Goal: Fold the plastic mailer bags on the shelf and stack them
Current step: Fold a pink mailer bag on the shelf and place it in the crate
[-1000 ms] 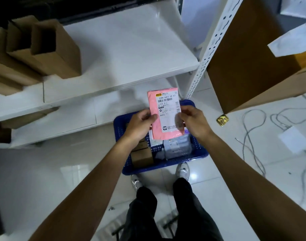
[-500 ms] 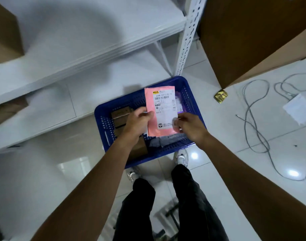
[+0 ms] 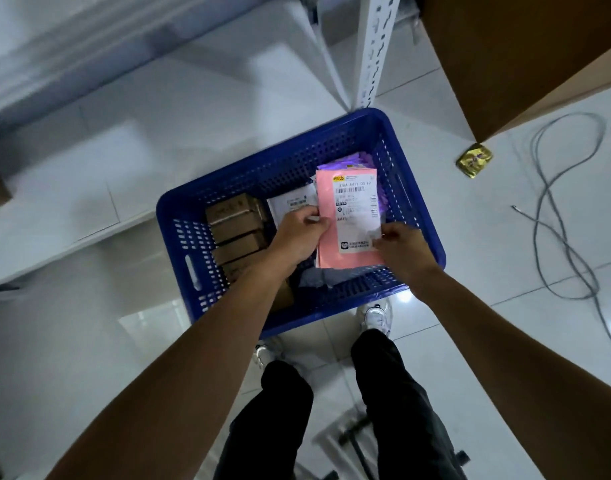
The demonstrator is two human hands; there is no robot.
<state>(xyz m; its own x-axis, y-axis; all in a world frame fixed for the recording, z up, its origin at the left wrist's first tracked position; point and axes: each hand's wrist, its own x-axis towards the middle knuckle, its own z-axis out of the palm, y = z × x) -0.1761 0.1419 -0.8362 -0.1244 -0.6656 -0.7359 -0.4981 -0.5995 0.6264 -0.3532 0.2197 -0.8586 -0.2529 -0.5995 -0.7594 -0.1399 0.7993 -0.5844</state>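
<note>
The person's hands both grip one pink mailer (image 3: 347, 220) over the blue basket (image 3: 262, 174). The left hand (image 3: 299, 233) pinches the mailer's left edge between thumb and curled fingers. The right hand (image 3: 401, 249) pinches the lower right corner of the white shipping label on the mailer's face. The mailer lies flat, label up, over the right half of the basket. Whether it rests on the contents below or is held just above them cannot be told.

Purple bags (image 3: 352, 161) show beyond the mailer's far edge, by the basket's far right corner. A white parcel (image 3: 293, 201) lies just left of the mailer, partly under the left hand. Brown boxes (image 3: 238, 230) stand in a row along the basket's left side.

The basket sits on the white tiled floor (image 3: 487, 306), its far right corner just beside the foot of the shelf post (image 3: 377, 50). Its near edge is just in front of the person's white shoes (image 3: 377, 315). A gold packet (image 3: 474, 160) and a loose grey cable (image 3: 567, 209) lie on the floor to the right, below a large cardboard box (image 3: 522, 57).
</note>
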